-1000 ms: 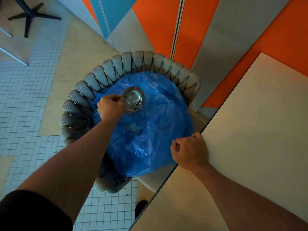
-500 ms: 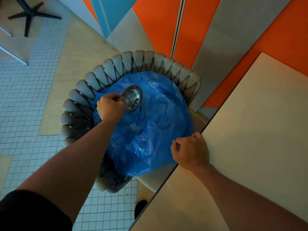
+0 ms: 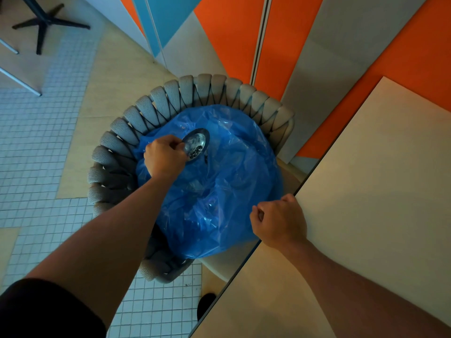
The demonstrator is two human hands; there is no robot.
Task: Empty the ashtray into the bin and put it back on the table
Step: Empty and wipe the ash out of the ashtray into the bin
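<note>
My left hand (image 3: 164, 156) grips the rim of a small round metal ashtray (image 3: 197, 142) and holds it tilted over the bin. Dark ash has gathered at the ashtray's lower edge. The bin is a blue plastic bag (image 3: 219, 189) that sits on the seat of a grey woven chair (image 3: 156, 103). My right hand (image 3: 280, 222) is closed in a fist and rests on the near left edge of the beige table (image 3: 366, 191), beside the bag.
The table fills the right side, against an orange and grey wall (image 3: 317, 57). White mosaic floor tiles (image 3: 36, 142) lie to the left. A black table base (image 3: 44, 23) stands at the far left. A dark shoe tip (image 3: 205, 303) shows below the table edge.
The ashtray has tipped further onto its side over the blue bag, and the ash has slid to its lower edge. My right hand has stayed on the table edge.
</note>
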